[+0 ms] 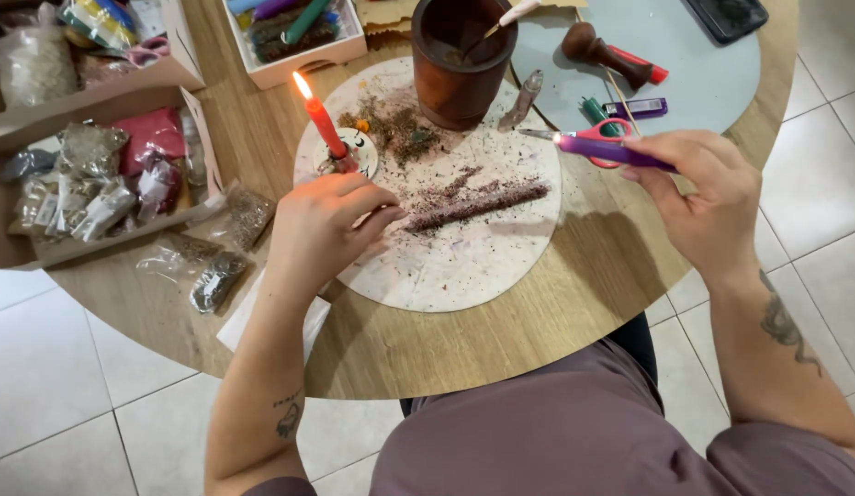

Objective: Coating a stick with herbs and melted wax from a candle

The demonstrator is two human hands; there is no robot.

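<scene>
A long candle (478, 204) coated in dark herb flakes is lying slantwise at the frame's centre on a pale round board, while purple-and-red scissors (604, 145) are pointing left at upper right.

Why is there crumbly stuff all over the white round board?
Dried herb crumbs lie scattered across the round white board, thickest beside the brown wooden mortar. The herb-coated candle lies flat there, touched by the left hand. The lit red candle leans slightly.
</scene>
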